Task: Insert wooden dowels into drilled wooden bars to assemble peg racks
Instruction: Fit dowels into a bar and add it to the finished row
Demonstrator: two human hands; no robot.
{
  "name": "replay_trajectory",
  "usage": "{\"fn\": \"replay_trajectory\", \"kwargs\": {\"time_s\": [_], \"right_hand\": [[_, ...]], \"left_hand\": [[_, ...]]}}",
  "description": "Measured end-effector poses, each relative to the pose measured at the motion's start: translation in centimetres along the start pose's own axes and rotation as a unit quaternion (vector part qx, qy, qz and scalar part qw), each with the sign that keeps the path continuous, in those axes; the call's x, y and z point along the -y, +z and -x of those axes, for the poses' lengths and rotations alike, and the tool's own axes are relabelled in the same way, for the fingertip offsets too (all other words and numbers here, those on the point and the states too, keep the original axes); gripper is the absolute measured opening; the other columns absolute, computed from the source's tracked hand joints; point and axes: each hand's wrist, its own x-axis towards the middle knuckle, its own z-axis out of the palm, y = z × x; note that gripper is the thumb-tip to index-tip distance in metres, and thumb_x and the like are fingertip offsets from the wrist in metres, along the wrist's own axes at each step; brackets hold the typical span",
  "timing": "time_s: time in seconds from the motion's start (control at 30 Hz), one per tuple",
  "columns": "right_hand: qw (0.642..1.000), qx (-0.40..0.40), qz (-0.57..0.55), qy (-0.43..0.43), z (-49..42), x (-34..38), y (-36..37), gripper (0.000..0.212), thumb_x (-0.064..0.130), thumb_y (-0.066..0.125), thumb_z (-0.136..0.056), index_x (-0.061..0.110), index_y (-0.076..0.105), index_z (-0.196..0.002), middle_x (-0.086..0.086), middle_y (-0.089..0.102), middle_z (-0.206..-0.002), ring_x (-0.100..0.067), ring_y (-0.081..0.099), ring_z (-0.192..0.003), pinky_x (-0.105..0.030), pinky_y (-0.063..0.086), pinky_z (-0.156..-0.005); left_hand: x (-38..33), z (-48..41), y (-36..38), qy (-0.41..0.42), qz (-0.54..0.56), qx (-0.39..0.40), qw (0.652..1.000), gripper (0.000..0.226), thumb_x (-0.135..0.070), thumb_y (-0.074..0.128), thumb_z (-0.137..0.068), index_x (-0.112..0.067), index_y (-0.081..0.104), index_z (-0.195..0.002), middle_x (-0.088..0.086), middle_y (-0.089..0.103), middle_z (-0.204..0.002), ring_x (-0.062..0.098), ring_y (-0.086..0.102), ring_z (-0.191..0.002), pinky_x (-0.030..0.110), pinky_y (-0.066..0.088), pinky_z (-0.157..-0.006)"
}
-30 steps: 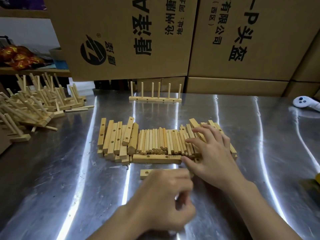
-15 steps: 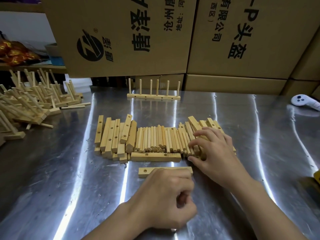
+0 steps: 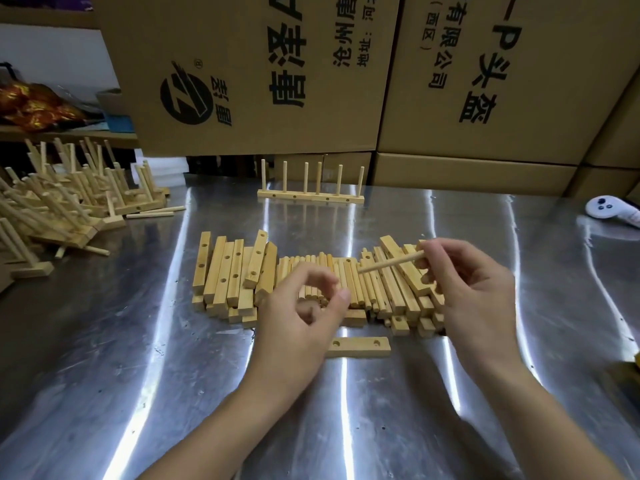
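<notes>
Head view. The right hand (image 3: 474, 292) pinches one wooden dowel (image 3: 391, 262) by its end between thumb and fingers (image 3: 437, 255). The dowel is held clear of the stock below, and its free end slants down towards the left hand (image 3: 304, 310). The left fingers (image 3: 320, 281) are loosely curled in a relaxed C shape, apart from the dowel tip and with nothing visible in their grasp.

Directly beneath both sets of fingers lies a row of loose dowels (image 3: 360, 289), packed side by side on the steel worktop (image 3: 138, 341). To the left of the left fingers is a stack of drilled bars (image 3: 232, 271), and more drilled bars (image 3: 405, 289) lie under the right fingers. A single drilled bar (image 3: 360, 347) lies flat on the near side of the row, just below the left fingers and partly covered by that hand.

Beyond the fingers, a finished peg rack (image 3: 311, 196) stands upright with six dowels. Far to the left of the fingers lies a heap of assembled racks (image 3: 69, 206). Printed cardboard boxes (image 3: 259, 81) form the backdrop, and a white controller (image 3: 609, 209) lies on the worktop, far to the right of the right fingers.
</notes>
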Motion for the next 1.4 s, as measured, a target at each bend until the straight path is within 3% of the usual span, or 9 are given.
{"fn": "replay_trajectory", "kwargs": {"time_s": [0.13, 0.47, 0.63, 0.73, 1.0, 1.13, 1.23, 1.33, 1.4], "right_hand": [[0.992, 0.023, -0.102, 0.075, 0.4, -0.3, 1.1, 0.028, 0.046, 0.071, -0.092, 0.022, 0.083, -0.101, 0.0, 0.074, -0.083, -0.009, 0.064, -0.075, -0.02, 0.054, -0.064], [0.986, 0.05, -0.14, 0.08, 1.1, -0.7, 2.2, 0.027, 0.042, 0.072, -0.091, 0.021, 0.083, -0.103, -0.002, 0.073, -0.085, -0.01, 0.064, -0.079, -0.018, 0.051, -0.061], [0.976, 0.099, -0.174, 0.084, 1.2, -0.5, 2.1, 0.031, 0.03, 0.081, -0.088, 0.019, 0.08, -0.117, -0.008, 0.077, -0.104, -0.014, 0.068, -0.09, -0.021, 0.055, -0.069], [0.971, 0.129, -0.181, 0.087, 1.5, -0.3, 2.3, 0.027, 0.028, 0.08, -0.088, 0.02, 0.081, -0.114, -0.004, 0.078, -0.111, -0.011, 0.069, -0.092, -0.021, 0.054, -0.069], [0.977, 0.14, -0.151, 0.061, 1.9, 0.0, 2.4, 0.018, 0.031, 0.075, -0.095, 0.022, 0.082, -0.11, 0.006, 0.077, -0.094, -0.004, 0.067, -0.079, -0.014, 0.05, -0.06], [0.984, 0.15, -0.094, 0.032, 1.6, 0.3, 1.9, 0.012, 0.025, 0.072, -0.101, 0.015, 0.077, -0.103, -0.002, 0.079, -0.094, -0.014, 0.076, -0.087, -0.019, 0.054, -0.063], [0.984, 0.177, -0.015, -0.005, 1.3, 0.3, 1.4, 0.007, 0.018, 0.068, -0.102, 0.013, 0.072, -0.101, -0.005, 0.079, -0.093, -0.019, 0.077, -0.084, -0.025, 0.056, -0.066], [0.98, 0.187, 0.056, -0.031, 1.5, -0.3, 1.4, 0.01, 0.01, 0.067, -0.101, 0.019, 0.072, -0.1, -0.006, 0.077, -0.092, -0.026, 0.076, -0.091, -0.051, 0.061, -0.082], [0.975, 0.206, 0.074, -0.046, 1.7, -0.5, 1.6, 0.011, 0.012, 0.067, -0.101, 0.021, 0.072, -0.103, -0.004, 0.077, -0.093, -0.025, 0.076, -0.092, -0.056, 0.06, -0.088]], "left_hand": [[0.0, -0.8, -1.2, -0.066, 0.092, 0.01, 0.994, 0.037, -0.034, 0.082, -0.09, -0.029, 0.07, -0.125, -0.002, 0.076, -0.104, 0.014, 0.059, -0.05, 0.017, 0.043, -0.046], [0.4, -1.2, -2.3, -0.049, 0.104, 0.009, 0.993, 0.015, -0.019, 0.082, -0.091, -0.027, 0.083, -0.104, 0.005, 0.08, -0.094, 0.016, 0.063, -0.058, 0.019, 0.05, -0.055], [0.9, -1.4, -2.0, -0.038, 0.093, -0.014, 0.995, 0.015, -0.014, 0.081, -0.093, -0.028, 0.083, -0.1, 0.003, 0.08, -0.095, 0.016, 0.065, -0.059, 0.022, 0.055, -0.059], [1.1, -1.2, -2.0, -0.026, 0.074, -0.01, 0.997, 0.015, -0.013, 0.081, -0.093, -0.027, 0.082, -0.1, 0.0, 0.08, -0.095, 0.018, 0.068, -0.061, 0.023, 0.057, -0.061], [1.2, -1.1, -1.7, 0.007, 0.01, 0.048, 0.999, 0.009, -0.025, 0.078, -0.094, -0.025, 0.084, -0.101, -0.005, 0.079, -0.082, 0.012, 0.066, -0.058, 0.022, 0.055, -0.061], [1.5, -1.3, -1.9, 0.032, -0.08, 0.106, 0.991, 0.016, -0.032, 0.069, -0.102, -0.032, 0.084, -0.1, -0.009, 0.079, -0.088, 0.011, 0.069, -0.069, 0.026, 0.058, -0.068], [1.9, -1.6, -2.8, 0.083, -0.226, 0.13, 0.962, 0.016, -0.044, 0.068, -0.097, -0.038, 0.081, -0.105, -0.024, 0.075, -0.093, 0.006, 0.069, -0.087, 0.023, 0.055, -0.072], [2.1, -1.7, -4.1, 0.118, -0.377, 0.224, 0.891, 0.037, -0.063, 0.064, -0.089, -0.041, 0.075, -0.116, -0.03, 0.066, -0.101, -0.006, 0.06, -0.095, 0.019, 0.051, -0.072], [2.1, -1.8, -4.7, 0.108, -0.423, 0.257, 0.862, 0.044, -0.069, 0.063, -0.085, -0.042, 0.074, -0.118, -0.029, 0.063, -0.102, -0.006, 0.058, -0.094, 0.023, 0.054, -0.074]]}}
